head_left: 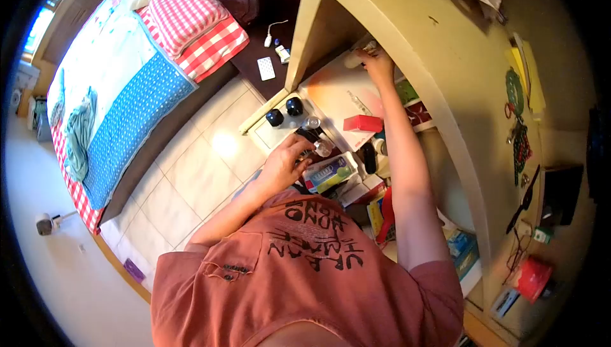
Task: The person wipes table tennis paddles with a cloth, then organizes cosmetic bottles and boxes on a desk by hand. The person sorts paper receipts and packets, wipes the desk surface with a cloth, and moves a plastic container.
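Observation:
My left hand (284, 161) is over the pulled-out shelf, its fingertips closed against a small clear glass jar (323, 149). A second clear jar (312, 123) stands just beyond it, beside two dark, round-topped containers (284, 112). Deep inside the cabinet compartment, my right hand (377, 66) has its fingers around a small pale, translucent item (352, 60), partly hidden and too blurred to name. Below my right forearm lies a red box (363, 124). Nearer my body is a blue and green carton (330, 174).
The curved cream cabinet panel (414, 35) arches close beside my right arm. To the left are the tiled floor (203, 175) and a bed with a blue dotted cover (140, 86). A dark bedside surface (251, 61) holds a blister pack (266, 68).

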A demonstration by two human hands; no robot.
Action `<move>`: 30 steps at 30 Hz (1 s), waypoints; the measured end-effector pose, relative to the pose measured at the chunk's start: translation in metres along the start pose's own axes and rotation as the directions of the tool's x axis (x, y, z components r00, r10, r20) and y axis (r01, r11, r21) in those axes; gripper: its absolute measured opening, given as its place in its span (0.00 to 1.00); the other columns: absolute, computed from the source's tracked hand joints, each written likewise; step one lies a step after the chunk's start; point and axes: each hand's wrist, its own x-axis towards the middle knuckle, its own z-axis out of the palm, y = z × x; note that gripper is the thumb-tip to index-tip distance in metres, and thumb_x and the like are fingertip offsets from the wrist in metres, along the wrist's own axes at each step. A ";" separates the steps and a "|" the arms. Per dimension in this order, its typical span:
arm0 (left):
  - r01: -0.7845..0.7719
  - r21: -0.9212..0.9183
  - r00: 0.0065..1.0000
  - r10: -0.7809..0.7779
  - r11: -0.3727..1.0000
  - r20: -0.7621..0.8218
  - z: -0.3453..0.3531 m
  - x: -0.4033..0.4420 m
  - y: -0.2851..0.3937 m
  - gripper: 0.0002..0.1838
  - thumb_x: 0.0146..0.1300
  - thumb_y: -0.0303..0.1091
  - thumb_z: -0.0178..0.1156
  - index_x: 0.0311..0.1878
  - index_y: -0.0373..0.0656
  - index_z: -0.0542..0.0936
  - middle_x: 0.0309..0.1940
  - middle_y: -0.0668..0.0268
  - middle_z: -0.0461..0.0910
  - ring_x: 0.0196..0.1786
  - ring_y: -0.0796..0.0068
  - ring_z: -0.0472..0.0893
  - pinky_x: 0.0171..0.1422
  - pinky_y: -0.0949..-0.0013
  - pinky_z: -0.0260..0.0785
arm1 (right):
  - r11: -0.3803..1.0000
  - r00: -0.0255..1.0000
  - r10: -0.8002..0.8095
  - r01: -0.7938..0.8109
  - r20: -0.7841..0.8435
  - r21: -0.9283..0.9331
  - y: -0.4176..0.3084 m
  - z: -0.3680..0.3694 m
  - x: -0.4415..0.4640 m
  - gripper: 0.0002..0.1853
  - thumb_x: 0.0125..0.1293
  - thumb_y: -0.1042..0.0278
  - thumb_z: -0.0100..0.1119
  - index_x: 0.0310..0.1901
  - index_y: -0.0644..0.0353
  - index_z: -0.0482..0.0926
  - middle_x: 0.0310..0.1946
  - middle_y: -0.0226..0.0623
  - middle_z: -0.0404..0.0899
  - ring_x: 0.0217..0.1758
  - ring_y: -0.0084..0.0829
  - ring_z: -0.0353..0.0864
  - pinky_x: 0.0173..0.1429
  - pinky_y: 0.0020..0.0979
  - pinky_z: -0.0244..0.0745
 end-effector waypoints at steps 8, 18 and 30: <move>0.111 0.026 0.994 -0.111 0.994 -0.013 -0.011 -0.015 -0.010 0.16 0.55 0.20 0.63 0.49 0.39 0.79 0.45 0.55 0.77 0.48 0.52 0.80 0.53 0.60 0.75 | 0.992 0.995 -0.098 0.096 -0.015 -0.087 0.055 0.028 0.038 0.20 0.53 0.56 0.72 0.40 0.63 0.79 0.26 0.40 0.81 0.26 0.31 0.81 0.28 0.32 0.75; 0.097 0.067 0.961 -0.076 0.993 -0.268 -0.021 -0.009 -0.015 0.20 0.51 0.16 0.63 0.50 0.39 0.79 0.52 0.57 0.74 0.50 0.61 0.78 0.54 0.65 0.72 | 0.999 0.999 0.029 -0.028 -0.034 0.039 0.048 0.023 0.033 0.17 0.51 0.64 0.72 0.42 0.59 0.80 0.27 0.33 0.81 0.26 0.23 0.80 0.26 0.28 0.75; 0.137 0.027 0.952 -0.124 0.990 -0.281 -0.017 0.032 -0.123 0.48 0.43 0.25 0.74 0.70 0.46 0.63 0.58 0.53 0.73 0.57 0.49 0.76 0.62 0.57 0.69 | 0.989 0.979 -0.094 0.113 -0.183 0.093 0.037 -0.020 -0.076 0.20 0.63 0.77 0.59 0.58 0.65 0.74 0.47 0.37 0.81 0.35 0.24 0.81 0.38 0.22 0.75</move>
